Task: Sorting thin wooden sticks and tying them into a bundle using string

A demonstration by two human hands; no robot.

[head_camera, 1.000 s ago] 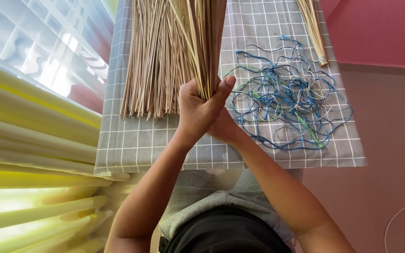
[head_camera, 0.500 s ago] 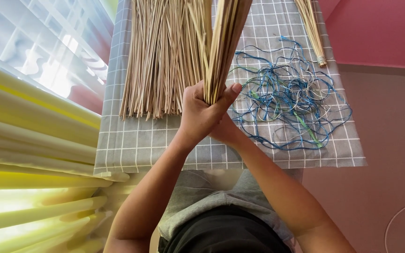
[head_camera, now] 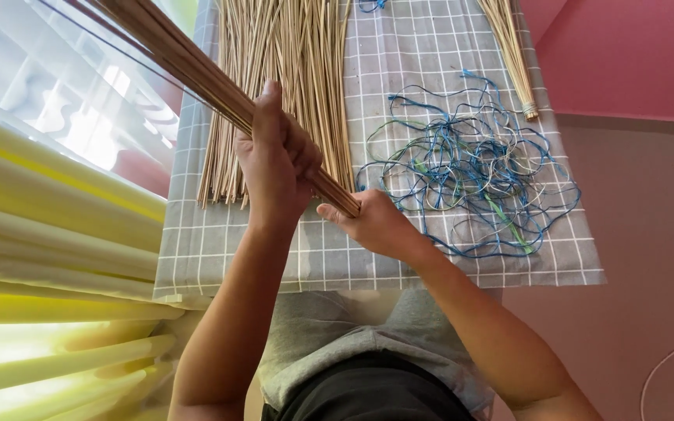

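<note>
My left hand [head_camera: 274,156] is closed around a thick bundle of thin tan sticks [head_camera: 181,58] that slants from the upper left down to the middle. My right hand [head_camera: 372,224] presses against the bundle's lower cut ends, fingers cupped at them. Both hands hover over a grey checked cloth [head_camera: 220,242]. A larger loose pile of the same sticks [head_camera: 290,47] lies on the cloth behind my left hand. A tangle of blue, green and pale strings [head_camera: 470,168] lies on the cloth to the right of my right hand.
A small tied bunch of sticks [head_camera: 512,54] lies at the cloth's upper right. Pale yellow pleated curtain [head_camera: 48,257] hangs at the left beside a bright window. Pink floor [head_camera: 649,234] spreads to the right, with a thin white cord [head_camera: 668,359] on it.
The bundle swung from pointing straight up to leaning toward the upper left. My left hand moved left and up the bundle, and my right hand now shows at its lower end.
</note>
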